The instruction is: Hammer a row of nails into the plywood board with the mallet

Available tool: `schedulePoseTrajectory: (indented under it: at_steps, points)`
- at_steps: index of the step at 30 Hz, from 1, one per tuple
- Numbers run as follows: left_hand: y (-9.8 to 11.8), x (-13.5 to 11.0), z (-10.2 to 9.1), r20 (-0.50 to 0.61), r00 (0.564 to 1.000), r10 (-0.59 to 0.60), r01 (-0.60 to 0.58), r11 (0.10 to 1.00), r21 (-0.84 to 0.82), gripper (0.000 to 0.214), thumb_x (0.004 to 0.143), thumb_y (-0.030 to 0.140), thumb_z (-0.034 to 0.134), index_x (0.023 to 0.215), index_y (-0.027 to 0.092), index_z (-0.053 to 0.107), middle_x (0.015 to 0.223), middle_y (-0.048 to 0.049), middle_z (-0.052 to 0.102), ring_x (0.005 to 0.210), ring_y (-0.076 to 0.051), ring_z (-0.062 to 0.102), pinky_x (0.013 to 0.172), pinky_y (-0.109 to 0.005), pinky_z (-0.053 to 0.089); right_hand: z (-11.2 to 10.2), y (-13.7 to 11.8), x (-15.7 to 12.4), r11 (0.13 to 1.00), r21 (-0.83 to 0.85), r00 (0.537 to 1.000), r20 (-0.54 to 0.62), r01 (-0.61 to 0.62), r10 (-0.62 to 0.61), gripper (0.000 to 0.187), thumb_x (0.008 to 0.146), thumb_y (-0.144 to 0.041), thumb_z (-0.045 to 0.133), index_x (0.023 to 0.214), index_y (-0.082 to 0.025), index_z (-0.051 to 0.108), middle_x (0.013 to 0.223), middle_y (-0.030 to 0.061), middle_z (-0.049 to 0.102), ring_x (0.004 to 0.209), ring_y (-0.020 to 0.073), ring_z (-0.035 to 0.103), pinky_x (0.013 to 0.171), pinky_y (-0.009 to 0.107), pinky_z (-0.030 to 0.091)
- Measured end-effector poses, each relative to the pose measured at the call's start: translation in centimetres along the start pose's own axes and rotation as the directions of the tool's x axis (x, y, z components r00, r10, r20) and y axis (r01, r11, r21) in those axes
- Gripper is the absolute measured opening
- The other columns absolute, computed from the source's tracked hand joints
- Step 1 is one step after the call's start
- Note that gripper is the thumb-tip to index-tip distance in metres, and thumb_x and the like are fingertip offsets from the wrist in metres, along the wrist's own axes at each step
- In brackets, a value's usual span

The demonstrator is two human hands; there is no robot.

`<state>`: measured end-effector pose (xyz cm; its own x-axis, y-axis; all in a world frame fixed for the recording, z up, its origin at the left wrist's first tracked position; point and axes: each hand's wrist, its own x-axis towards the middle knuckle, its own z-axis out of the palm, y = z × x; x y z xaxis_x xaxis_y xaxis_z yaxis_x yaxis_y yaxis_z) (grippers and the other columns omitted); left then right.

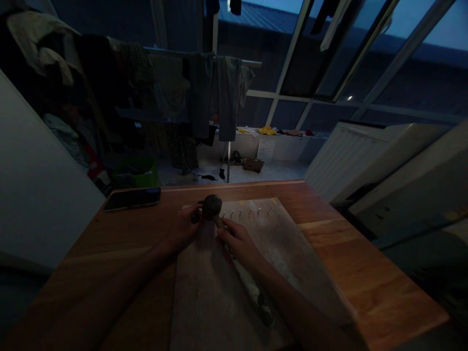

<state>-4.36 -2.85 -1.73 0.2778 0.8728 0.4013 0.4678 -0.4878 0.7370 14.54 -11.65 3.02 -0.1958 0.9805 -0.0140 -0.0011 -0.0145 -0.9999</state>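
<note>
Right hand (238,241) grips hammer (246,279); left hand (185,225), hold unclear; green basket (154,171) holds indistinct contents (134,169).

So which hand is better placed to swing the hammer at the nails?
Probably the right hand: it grips the hammer, close to the nails. The left hand is beside the hammer's head; it's too dark to tell whether it holds anything.

Two hands (238,243), one hammer (245,279), six visible nails (259,211), one board (212,297), one phone (132,198), one table (351,258).
</note>
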Motion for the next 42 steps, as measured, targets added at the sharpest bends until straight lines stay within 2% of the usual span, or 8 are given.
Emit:
schedulePoseTrajectory:
  at_steps: [8, 13, 16, 23, 29, 35, 40, 42]
  points:
    - [0.3, 0.3, -0.3, 0.043, 0.999, -0.009, 0.006, 0.998, 0.067, 0.046, 0.079, 0.038, 0.074, 0.12, 0.019, 0.067, 0.106, -0.0085, 0.073, 0.098, -0.025, 0.068, 0.091, -0.043, 0.056, -3.0, -2.2, -3.5, 0.961, 0.276, 0.955, -0.283, -0.003, 0.085, 0.044, 0.083, -0.055, 0.064, 0.111, -0.021, 0.058, 0.066, -0.0051, 0.062, 0.041, 0.0116, 0.052, 0.038, 0.023, 0.038]
    - [-0.1, -1.3, -3.5, 0.155, 0.988, -0.003, -0.011, 0.996, 0.092, 0.052, 0.084, 0.044, 0.072, 0.13, 0.024, 0.064, 0.133, -0.0126, 0.061, 0.122, -0.031, 0.061, 0.103, -0.05, 0.054, -6.4, 0.2, -8.1, 0.955, 0.006, 0.866, -0.42, -0.296, 0.271, 0.054, 0.088, -0.069, 0.055, 0.117, -0.025, 0.063, 0.069, 0.0, 0.067, 0.058, 0.0202, 0.064, 0.049, 0.028, 0.046]
    - [-1.5, -3.3, -6.7, 0.349, 0.937, 0.014, -0.05, 0.994, 0.095, 0.074, 0.078, 0.052, 0.079, 0.145, 0.03, 0.056, 0.159, -0.0122, 0.041, 0.144, -0.036, 0.045, 0.116, -0.054, 0.044, -7.8, 1.7, -9.5, 0.926, -0.1, 0.883, -0.354, -0.363, 0.308, 0.057, 0.088, -0.073, 0.051, 0.112, -0.023, 0.067, 0.066, 0.0004, 0.067, 0.052, 0.0205, 0.062, 0.048, 0.03, 0.045]
    - [-4.8, -7.1, -9.4, 0.557, 0.83, -0.022, -0.138, 0.96, 0.243, 0.125, 0.053, 0.071, 0.088, 0.16, 0.036, 0.034, 0.173, -0.0138, 0.011, 0.155, -0.052, 0.008, 0.117, -0.075, 0.022, -9.8, 1.1, -12.6, 0.684, -0.708, 0.936, -0.336, -0.177, -0.105, 0.042, 0.099, -0.053, 0.044, 0.1, -0.021, 0.072, 0.092, 0.0102, 0.077, 0.087, 0.0267, 0.072, 0.078, 0.038, 0.056]
    - [-2.6, -6.4, -4.6, 0.498, 0.866, 0.032, -0.22, 0.92, 0.323, 0.127, 0.053, 0.077, 0.084, 0.16, 0.028, 0.036, 0.169, -0.0214, 0.022, 0.154, -0.049, 0.018, 0.119, -0.074, 0.018, -14.7, 5.1, -16.7, 0.322, -0.932, 0.877, -0.289, -0.167, -0.384, 0.039, 0.103, -0.045, 0.041, 0.125, -0.028, 0.067, 0.132, 0.0119, 0.068, 0.123, 0.0306, 0.064, 0.102, 0.049, 0.053]
    - [4.9, -3.4, 5.4, 0.504, 0.843, 0.191, -0.385, 0.867, 0.316, 0.114, 0.064, 0.081, 0.074, 0.154, 0.018, 0.044, 0.167, -0.0263, 0.023, 0.154, -0.048, 0.018, 0.121, -0.07, 0.021, -25.9, 6.8, -19.2, 0.079, -0.795, 0.726, -0.585, -0.601, -0.361, 0.069, 0.097, -0.064, 0.033, 0.14, -0.016, 0.057, 0.144, 0.0239, 0.056, 0.13, 0.0452, 0.056, 0.1, 0.066, 0.048]
    - [10.2, -1.2, 10.7, 0.647, 0.57, 0.507, -0.668, 0.744, 0.006, 0.072, 0.092, 0.066, 0.057, 0.15, 0.026, 0.049, 0.155, -0.017, 0.05, 0.148, -0.034, 0.042, 0.125, -0.058, 0.022, -32.1, 5.6, -20.1, 0.127, -0.7, 0.668, -0.711, -0.703, -0.221, 0.076, 0.094, -0.066, 0.027, 0.142, -0.015, 0.055, 0.141, 0.0229, 0.061, 0.126, 0.0437, 0.061, 0.1, 0.063, 0.049]
    - [10.9, -0.7, 11.2, 0.651, 0.544, 0.529, -0.672, 0.739, -0.039, 0.066, 0.098, 0.063, 0.049, 0.15, 0.024, 0.048, 0.151, -0.0164, 0.054, 0.144, -0.032, 0.047, 0.125, -0.056, 0.024, -32.8, 5.1, -20.1, 0.143, -0.688, 0.661, -0.724, -0.711, -0.196, 0.079, 0.093, -0.069, 0.027, 0.142, -0.013, 0.056, 0.141, 0.0229, 0.062, 0.127, 0.0427, 0.061, 0.102, 0.06, 0.049]
